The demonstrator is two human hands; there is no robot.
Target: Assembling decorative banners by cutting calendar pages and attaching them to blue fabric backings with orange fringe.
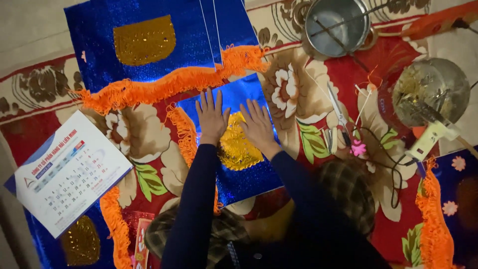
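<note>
Both hands (234, 124) flat — blue sheet (244, 174).

Both hands flat, left (211, 118), right (259, 124), fingers spread, arms extended

A red floral blanket (303, 94) covers the floor. On it lie glittery blue sheets (149, 40) edged with orange fringe (164, 84), a calendar page (69, 172) at the left, scissors (340, 114), a glue gun (433, 137), and two metal bowls (336, 25) at the far right.
</note>
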